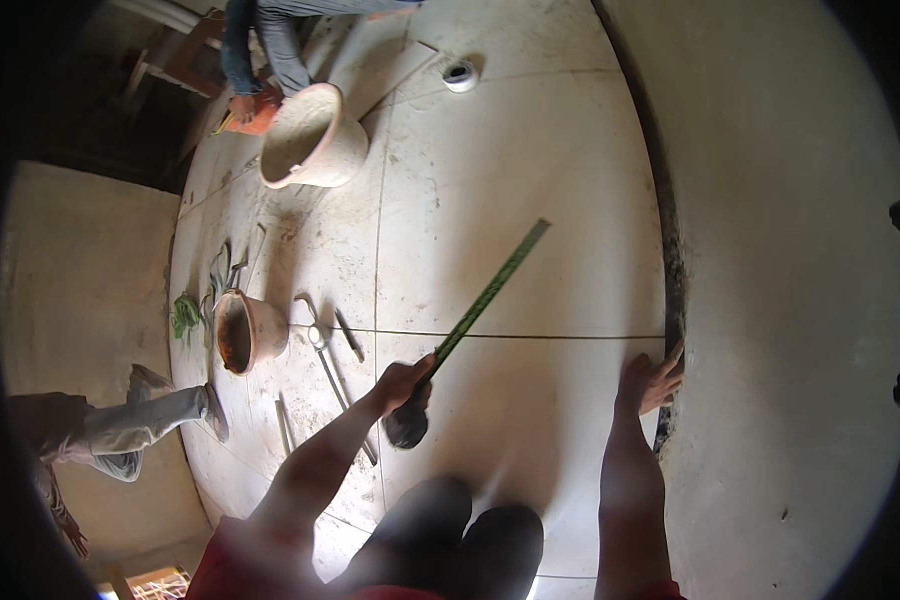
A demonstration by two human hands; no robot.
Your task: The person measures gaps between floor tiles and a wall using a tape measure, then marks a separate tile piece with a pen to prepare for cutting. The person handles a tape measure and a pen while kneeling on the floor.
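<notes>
The pale tiled floor point(530, 180) is brightly lit and partly washed out near the top. Soft shadows are cast towards the lower left. Straight tile joints are bent by fisheye distortion, the rim is darkened to black, and the forearms at the lower edge are blurred.

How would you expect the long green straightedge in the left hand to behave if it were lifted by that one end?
The green straightedge looks thin, long and straight, so it is probably stiff and fairly light. Gripped by the left hand at one end only, it would likely feel tip-heavy and swing easily. Flat-sided, it should not roll on the tiled floor.
</notes>
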